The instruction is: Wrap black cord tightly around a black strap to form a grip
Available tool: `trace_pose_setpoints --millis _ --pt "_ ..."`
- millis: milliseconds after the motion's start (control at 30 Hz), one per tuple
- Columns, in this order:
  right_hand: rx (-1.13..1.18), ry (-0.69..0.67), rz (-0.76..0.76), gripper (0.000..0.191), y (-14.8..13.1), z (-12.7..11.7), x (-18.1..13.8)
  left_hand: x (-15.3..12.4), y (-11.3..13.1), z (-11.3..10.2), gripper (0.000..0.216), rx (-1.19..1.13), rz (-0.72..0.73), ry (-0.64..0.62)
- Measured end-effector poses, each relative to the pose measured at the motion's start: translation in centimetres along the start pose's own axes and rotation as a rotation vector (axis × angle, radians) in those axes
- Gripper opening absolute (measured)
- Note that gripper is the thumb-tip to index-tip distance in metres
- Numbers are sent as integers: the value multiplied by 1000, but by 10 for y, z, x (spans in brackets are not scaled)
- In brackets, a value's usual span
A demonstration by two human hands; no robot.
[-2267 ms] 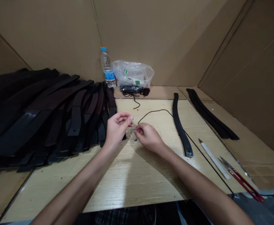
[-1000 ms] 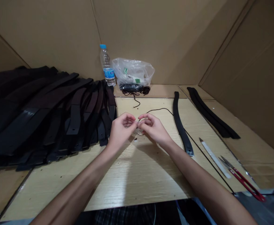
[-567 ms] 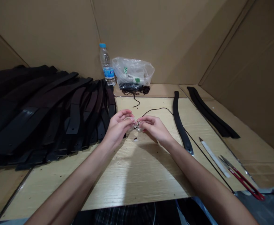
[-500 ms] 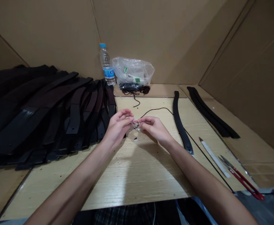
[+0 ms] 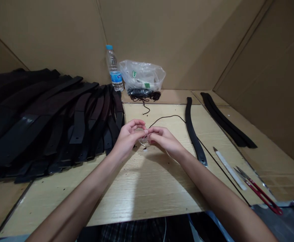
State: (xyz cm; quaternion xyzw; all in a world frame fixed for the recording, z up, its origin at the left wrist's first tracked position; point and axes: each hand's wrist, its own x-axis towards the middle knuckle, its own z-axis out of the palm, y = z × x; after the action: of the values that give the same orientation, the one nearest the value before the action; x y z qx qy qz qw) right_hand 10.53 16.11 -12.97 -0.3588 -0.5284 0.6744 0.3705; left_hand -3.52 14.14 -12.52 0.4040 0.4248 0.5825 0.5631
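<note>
My left hand point(image 5: 129, 137) and my right hand point(image 5: 163, 138) meet fingertip to fingertip over the middle of the wooden table point(image 5: 147, 188). Both pinch a small clear piece point(image 5: 145, 141) that I cannot make out well. A thin black cord point(image 5: 167, 118) runs from the fingers back toward the right. A black strap point(image 5: 193, 134) lies just right of my right hand.
A big pile of dark straps point(image 5: 48, 117) fills the left side. A water bottle point(image 5: 113, 69) and a clear plastic bag point(image 5: 142, 79) with black cords stand at the back. Another black strap point(image 5: 226, 124), a white tool point(image 5: 230, 168) and red snips point(image 5: 259, 195) lie right. Cardboard walls surround.
My right hand rose from the table to meet my left hand. Both hands have since stayed together, working the small clear piece with little shifts of the fingers.
</note>
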Motion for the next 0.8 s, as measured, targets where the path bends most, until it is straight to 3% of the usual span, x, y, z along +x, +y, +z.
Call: trace_pose_setpoints --millis 233,600,800 --pt "56 -50 50 6 -4 0 -3 1 0 -4 33 61 5 -11" --pt "251 86 40 3 -5 -4 2 0 7 -2 38 13 -75 -28" --pt "184 117 8 12 -9 -5 -1 1 5 -4 31 111 22 33"
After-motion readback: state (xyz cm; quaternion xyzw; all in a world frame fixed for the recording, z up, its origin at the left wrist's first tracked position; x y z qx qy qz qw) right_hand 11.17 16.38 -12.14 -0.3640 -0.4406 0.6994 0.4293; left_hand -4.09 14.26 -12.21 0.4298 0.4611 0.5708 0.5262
